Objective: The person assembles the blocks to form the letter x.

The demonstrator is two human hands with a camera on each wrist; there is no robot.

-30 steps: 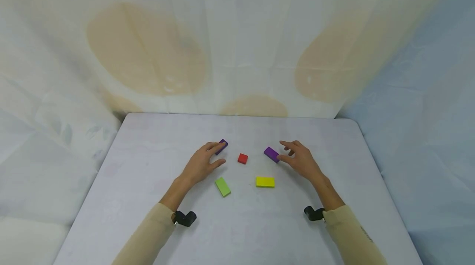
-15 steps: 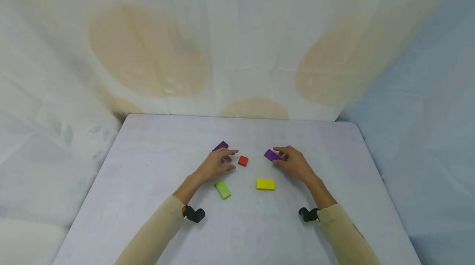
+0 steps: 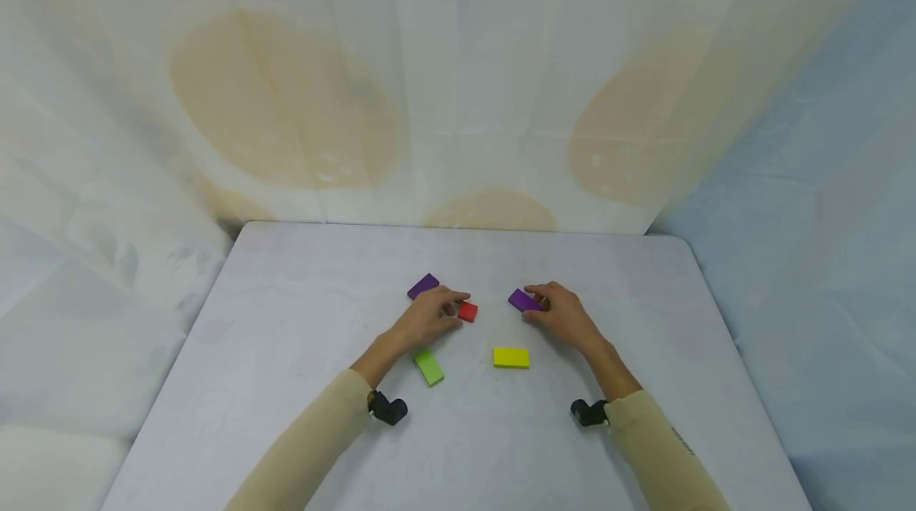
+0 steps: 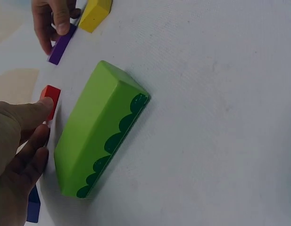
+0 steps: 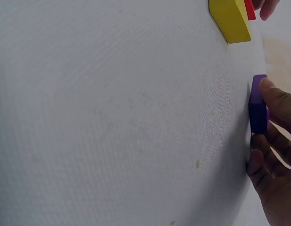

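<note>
White table (image 3: pixel 286 384), left hand (image 3: pixel 428 319) fingers pinching red block (image 3: pixel 468 311), right hand (image 3: pixel 561 316) gripping half-hidden purple block (image 3: pixel 521 300).

Both arms wear long, plain beige sleeves (image 3: pixel 308 447) reaching the wrists, with a small black camera unit (image 3: pixel 389 409) strapped under the left wrist, another (image 3: pixel 587 412) at the right, and perhaps faint marking on the right sleeve at 5 o'clock.
</note>
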